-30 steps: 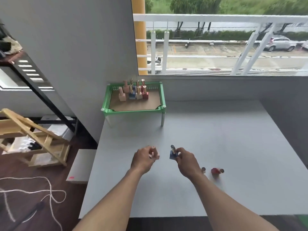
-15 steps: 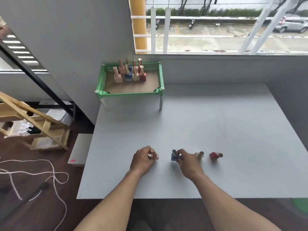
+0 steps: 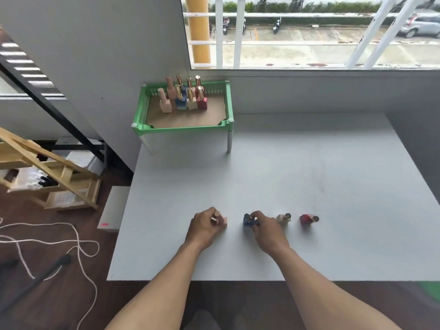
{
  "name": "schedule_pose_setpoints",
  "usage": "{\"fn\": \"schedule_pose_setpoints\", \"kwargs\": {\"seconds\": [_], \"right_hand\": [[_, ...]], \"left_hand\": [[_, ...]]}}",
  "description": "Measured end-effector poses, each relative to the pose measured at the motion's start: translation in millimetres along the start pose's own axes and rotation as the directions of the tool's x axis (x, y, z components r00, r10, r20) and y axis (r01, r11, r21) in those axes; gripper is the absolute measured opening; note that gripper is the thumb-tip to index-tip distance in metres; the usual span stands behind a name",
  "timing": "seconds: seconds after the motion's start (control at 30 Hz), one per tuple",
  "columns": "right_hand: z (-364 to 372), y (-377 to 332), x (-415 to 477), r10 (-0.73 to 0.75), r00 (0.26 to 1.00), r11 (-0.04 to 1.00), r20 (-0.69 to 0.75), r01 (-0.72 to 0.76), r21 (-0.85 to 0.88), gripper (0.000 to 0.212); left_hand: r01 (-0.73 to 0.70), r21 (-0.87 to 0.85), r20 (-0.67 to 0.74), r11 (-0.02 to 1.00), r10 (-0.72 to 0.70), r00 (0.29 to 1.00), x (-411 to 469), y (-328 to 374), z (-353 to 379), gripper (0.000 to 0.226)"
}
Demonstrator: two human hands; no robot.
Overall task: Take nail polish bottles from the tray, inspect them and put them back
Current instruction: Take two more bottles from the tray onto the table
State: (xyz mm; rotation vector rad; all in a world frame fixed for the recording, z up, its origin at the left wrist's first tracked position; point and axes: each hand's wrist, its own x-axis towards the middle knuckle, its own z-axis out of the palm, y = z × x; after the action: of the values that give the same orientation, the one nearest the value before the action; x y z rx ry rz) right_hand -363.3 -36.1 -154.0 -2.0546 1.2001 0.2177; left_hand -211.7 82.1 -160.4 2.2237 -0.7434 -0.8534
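Four square-bodied nail polish bottles stand upright on the smooth grey table [image 3: 309, 175], the left hand [image 3: 204, 228] gripping the pink bottle [image 3: 222, 220], the right hand [image 3: 267, 231] the blue bottle [image 3: 247, 221].

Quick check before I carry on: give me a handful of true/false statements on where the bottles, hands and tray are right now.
1. The left hand grips a pink bottle. True.
2. The right hand is on the red bottle. False: it holds the blue bottle; the red one stands apart, untouched.
3. The green tray is empty. False: several bottles stand upright in its back left part.
4. A cream bottle sits between the right hand and the red bottle. True.
5. The tray stands at the table's far left corner. True.
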Motion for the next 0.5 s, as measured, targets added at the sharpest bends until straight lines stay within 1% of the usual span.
{"fn": "schedule_pose_setpoints", "kwargs": {"seconds": [0.1, 0.2, 0.27, 0.33, 0.4, 0.5], "right_hand": [[0.8, 0.7, 1.4, -0.002, 1.0, 1.0, 0.0, 0.002, 0.005, 0.027], [2.3, -0.4, 3.2, 0.007, 1.0, 1.0, 0.0, -0.007, 0.008, 0.029], [3.5, -1.2, 3.6, 0.01, 1.0, 1.0, 0.003, -0.01, -0.008, 0.035], [3.0, -1.7, 3.2, 0.011, 1.0, 1.0, 0.015, -0.011, -0.029, 0.044], [0.9, -2.1, 1.6, 0.02, 0.999, 0.999, 0.038, -0.019, -0.027, 0.052], [-4.6, -1.7, -4.3, 0.041, 0.996, 0.999, 0.08, -0.04, -0.015, 0.057]], "left_hand": [[0.001, -0.012, 0.021, 1.0, -0.001, 1.0, 0.3, 0.0, 0.4, 0.022], [0.002, -0.013, 0.025, 1.0, -0.002, 1.0, 0.5, -0.6, 0.5, 0.026], [0.004, -0.002, 0.027, 1.0, -0.004, 1.0, 0.8, -0.4, 0.5, 0.025], [0.002, 0.003, 0.034, 1.0, -0.002, 0.999, 1.0, -0.5, 0.4, 0.017], [0.002, 0.002, 0.035, 1.0, -0.003, 0.999, 0.7, -1.1, 0.4, 0.015], [0.01, 0.007, 0.034, 1.0, -0.01, 0.999, -2.4, -0.4, 0.0, 0.015]]}}
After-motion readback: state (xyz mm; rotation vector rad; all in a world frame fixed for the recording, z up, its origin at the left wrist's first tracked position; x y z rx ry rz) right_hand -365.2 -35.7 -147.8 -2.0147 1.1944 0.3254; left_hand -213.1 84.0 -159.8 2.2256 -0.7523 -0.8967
